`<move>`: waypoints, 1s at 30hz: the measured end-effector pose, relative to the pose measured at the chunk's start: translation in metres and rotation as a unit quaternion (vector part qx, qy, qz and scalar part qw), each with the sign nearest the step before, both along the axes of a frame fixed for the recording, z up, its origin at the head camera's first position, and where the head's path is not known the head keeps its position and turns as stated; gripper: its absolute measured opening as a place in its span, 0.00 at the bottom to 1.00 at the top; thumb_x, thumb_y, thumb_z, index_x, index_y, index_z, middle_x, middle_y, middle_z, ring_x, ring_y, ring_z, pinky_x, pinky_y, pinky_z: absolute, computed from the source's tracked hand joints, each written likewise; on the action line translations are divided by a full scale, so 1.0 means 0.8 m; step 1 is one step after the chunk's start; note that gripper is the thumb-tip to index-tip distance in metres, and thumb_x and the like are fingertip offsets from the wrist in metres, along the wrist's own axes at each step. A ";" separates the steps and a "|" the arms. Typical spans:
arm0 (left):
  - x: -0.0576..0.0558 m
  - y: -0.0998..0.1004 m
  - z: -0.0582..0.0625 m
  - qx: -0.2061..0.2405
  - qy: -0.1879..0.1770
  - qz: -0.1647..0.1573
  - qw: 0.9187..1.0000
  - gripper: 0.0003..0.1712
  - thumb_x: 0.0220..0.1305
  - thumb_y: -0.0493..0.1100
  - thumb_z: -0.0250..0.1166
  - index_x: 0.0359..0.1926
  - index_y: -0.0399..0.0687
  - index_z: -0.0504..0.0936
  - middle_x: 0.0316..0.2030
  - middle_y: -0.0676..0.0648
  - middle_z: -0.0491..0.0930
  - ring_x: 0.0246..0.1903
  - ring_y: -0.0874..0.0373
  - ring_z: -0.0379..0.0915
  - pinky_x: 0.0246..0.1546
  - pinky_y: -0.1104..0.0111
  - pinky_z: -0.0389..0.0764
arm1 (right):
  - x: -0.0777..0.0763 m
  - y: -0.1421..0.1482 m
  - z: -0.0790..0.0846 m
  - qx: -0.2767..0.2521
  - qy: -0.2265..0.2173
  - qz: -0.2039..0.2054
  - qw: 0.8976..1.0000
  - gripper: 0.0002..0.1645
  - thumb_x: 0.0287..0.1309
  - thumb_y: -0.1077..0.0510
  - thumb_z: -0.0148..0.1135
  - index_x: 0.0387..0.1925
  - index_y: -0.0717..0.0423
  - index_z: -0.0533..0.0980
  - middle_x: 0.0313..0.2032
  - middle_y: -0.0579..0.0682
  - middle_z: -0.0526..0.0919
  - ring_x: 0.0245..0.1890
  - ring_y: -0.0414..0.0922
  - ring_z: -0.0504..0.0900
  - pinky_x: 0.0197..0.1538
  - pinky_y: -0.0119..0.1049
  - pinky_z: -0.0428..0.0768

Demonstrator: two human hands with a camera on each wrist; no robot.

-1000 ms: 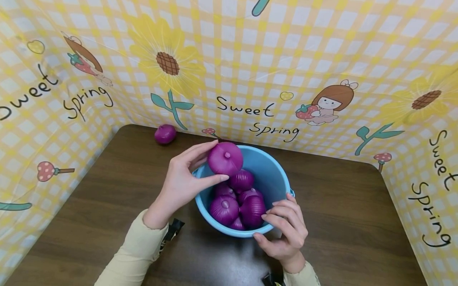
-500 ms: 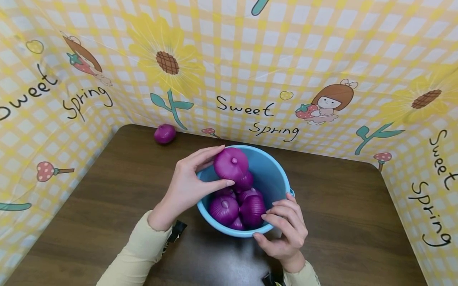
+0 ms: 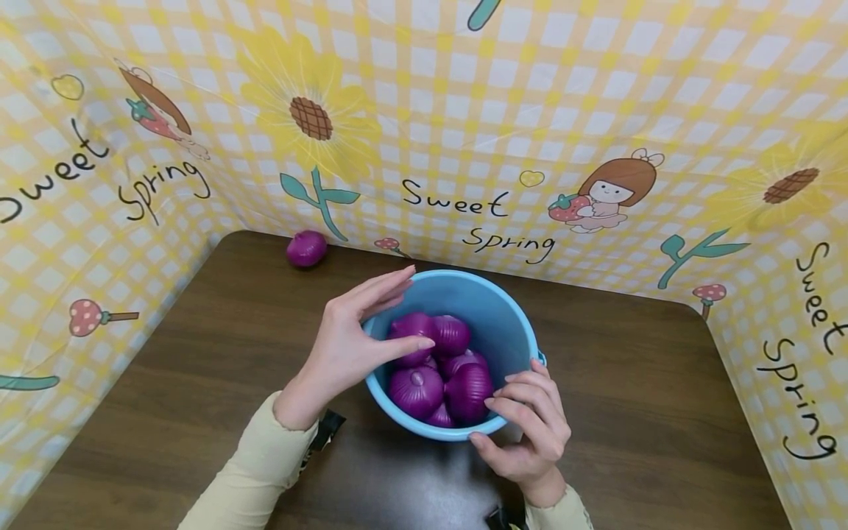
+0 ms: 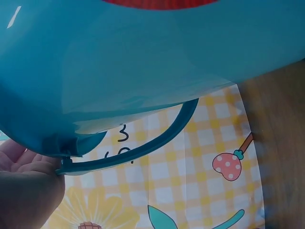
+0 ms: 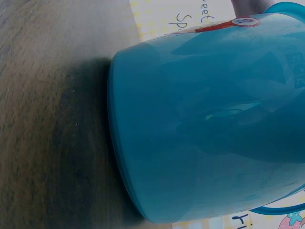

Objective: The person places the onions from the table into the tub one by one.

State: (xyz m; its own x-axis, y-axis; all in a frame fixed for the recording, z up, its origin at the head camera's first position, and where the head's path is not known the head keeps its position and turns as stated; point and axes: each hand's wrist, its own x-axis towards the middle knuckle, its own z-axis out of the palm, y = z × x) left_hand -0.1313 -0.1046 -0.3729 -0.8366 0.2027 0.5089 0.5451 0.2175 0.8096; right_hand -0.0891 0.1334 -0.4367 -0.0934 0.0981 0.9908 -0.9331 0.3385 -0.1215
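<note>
A light blue bucket stands on the table with several purple onions inside. My left hand is over its left rim, fingers and thumb spread apart with nothing between them. Just below that thumb lies an onion, partly hidden by it. My right hand holds the bucket's front right rim, fingertips over the inside and thumb outside. In the left wrist view the bucket's handle hangs down beside my left hand. The right wrist view is mostly filled by the bucket's outer wall.
One more onion sits at the back left of the dark wooden table, close to the cloth. A yellow checked cloth with printed flowers and lettering surrounds the table at the back and both sides.
My left hand carried an onion slightly right over the bucket, then let it go; it now lies among the others inside. My right hand has stayed on the rim.
</note>
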 end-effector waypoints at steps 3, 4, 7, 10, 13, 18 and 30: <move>0.001 -0.003 0.002 0.003 0.005 0.009 1.000 0.45 0.46 0.38 0.85 0.68 0.56 0.78 0.62 0.55 0.78 0.57 0.49 0.79 0.56 0.62 0.79 | 0.000 0.000 0.000 0.000 -0.001 -0.001 1.000 0.28 0.56 0.42 0.74 0.20 0.64 0.81 0.22 0.57 0.80 0.27 0.58 0.77 0.60 0.55 0.75; 0.001 -0.004 0.002 0.003 0.006 0.014 1.000 0.44 0.47 0.38 0.84 0.68 0.56 0.79 0.62 0.55 0.78 0.56 0.49 0.79 0.56 0.60 0.80 | 0.000 0.000 0.000 0.000 -0.001 -0.001 1.000 0.28 0.56 0.42 0.74 0.20 0.64 0.81 0.22 0.57 0.80 0.28 0.58 0.77 0.60 0.55 0.75; 0.001 -0.007 0.004 0.009 0.011 0.025 1.000 0.42 0.48 0.36 0.83 0.66 0.55 0.80 0.61 0.54 0.79 0.56 0.49 0.79 0.56 0.55 0.80 | 0.000 0.000 -0.001 -0.002 0.000 0.001 1.000 0.28 0.56 0.42 0.74 0.20 0.64 0.81 0.21 0.57 0.80 0.28 0.58 0.77 0.60 0.55 0.75; 0.001 -0.010 0.005 0.007 0.017 0.039 0.999 0.40 0.49 0.37 0.83 0.66 0.55 0.80 0.60 0.53 0.79 0.55 0.52 0.79 0.55 0.54 0.80 | -0.001 0.000 -0.001 -0.004 0.002 0.002 1.000 0.28 0.56 0.42 0.74 0.20 0.64 0.81 0.21 0.58 0.79 0.27 0.58 0.77 0.60 0.55 0.75; 0.000 -0.013 0.005 0.006 0.024 0.053 0.998 0.39 0.50 0.36 0.83 0.65 0.54 0.81 0.60 0.53 0.80 0.55 0.55 0.79 0.55 0.57 0.80 | -0.001 0.000 -0.002 -0.004 0.003 0.003 1.000 0.28 0.56 0.42 0.74 0.20 0.64 0.81 0.21 0.58 0.79 0.27 0.58 0.77 0.61 0.55 0.75; -0.001 -0.018 0.003 0.004 0.032 0.068 0.997 0.38 0.50 0.36 0.82 0.64 0.54 0.82 0.60 0.56 0.80 0.55 0.58 0.79 0.55 0.58 0.80 | -0.001 0.001 -0.002 -0.002 0.002 0.003 1.000 0.28 0.56 0.42 0.74 0.20 0.64 0.81 0.21 0.57 0.80 0.28 0.58 0.77 0.61 0.55 0.75; 0.012 -0.022 0.024 0.001 0.037 0.097 0.995 0.34 0.49 0.27 0.80 0.60 0.39 0.83 0.57 0.46 0.82 0.55 0.56 0.78 0.56 0.54 0.78 | -0.001 0.001 -0.004 -0.001 0.002 0.004 1.000 0.28 0.56 0.42 0.74 0.20 0.64 0.81 0.21 0.58 0.80 0.28 0.57 0.77 0.61 0.55 0.75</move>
State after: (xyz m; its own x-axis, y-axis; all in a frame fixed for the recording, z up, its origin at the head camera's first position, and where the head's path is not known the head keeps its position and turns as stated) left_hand -0.1214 -0.1219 -0.3533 -0.8207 0.0399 0.5700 0.5504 0.3232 0.7698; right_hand -0.0902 0.1340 -0.4396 -0.0909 0.0998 0.9908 -0.9362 0.3306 -0.1192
